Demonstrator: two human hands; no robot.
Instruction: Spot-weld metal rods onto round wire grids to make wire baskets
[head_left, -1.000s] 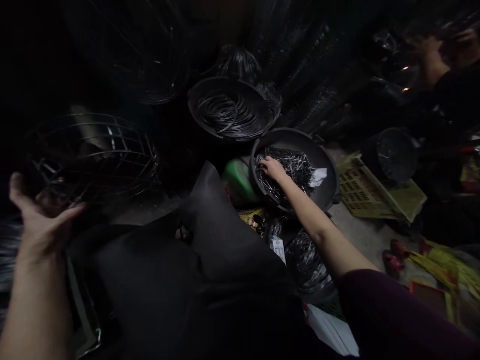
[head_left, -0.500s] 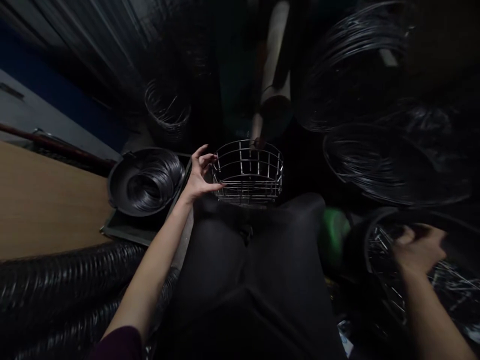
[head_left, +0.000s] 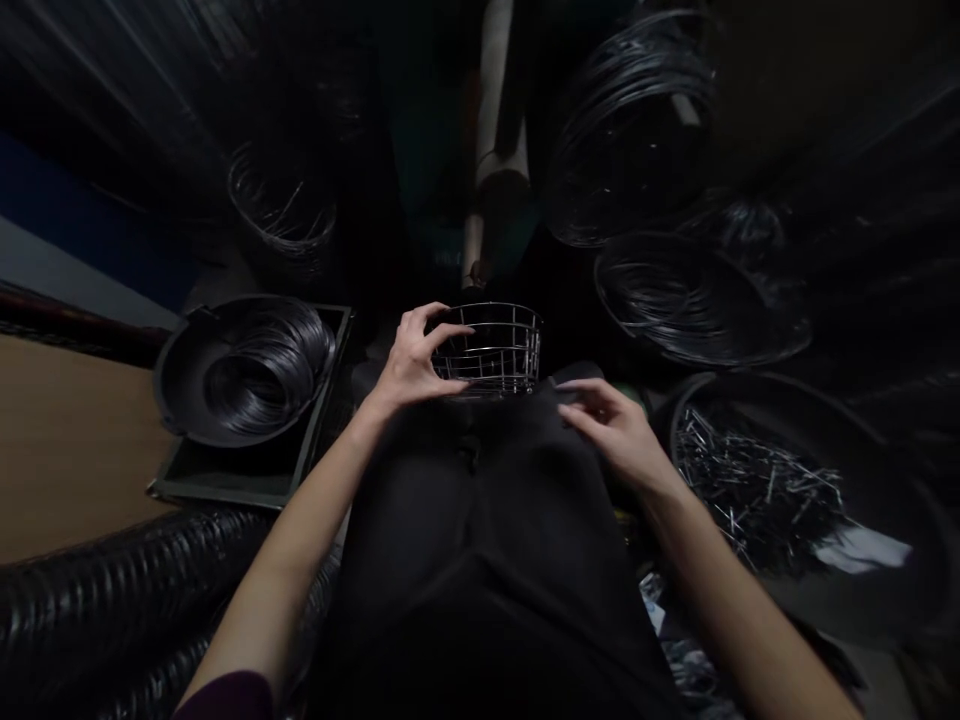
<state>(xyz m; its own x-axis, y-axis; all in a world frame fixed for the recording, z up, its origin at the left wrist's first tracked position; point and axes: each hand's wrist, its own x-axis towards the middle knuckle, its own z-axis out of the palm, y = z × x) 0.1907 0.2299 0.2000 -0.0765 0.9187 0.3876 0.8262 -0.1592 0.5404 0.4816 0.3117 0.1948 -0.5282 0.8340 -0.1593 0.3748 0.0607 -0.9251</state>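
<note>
A small round basket of shiny wire is held upright in front of my lap, below a pale cylindrical machine arm. My left hand grips its left side, thumb low and fingers curled over the upper wires. My right hand is just right of the basket, over my dark-clad thigh, with thumb and fingers pinched together. Whatever small piece sits at its fingertips is too dark to make out. Right of that forearm, a wide black basin holds a heap of short wire pieces.
At left, a black bowl with nested wire rings rests on a green crate. Ahead stands the machine arm. A dark basin of wire hoops lies at right. Stacked ringed wirework fills the lower left.
My right hand has come from the basin of wire pieces at right to beside the basket. My left hand's fingers have closed further round the basket's side. The view has shifted rightward.
</note>
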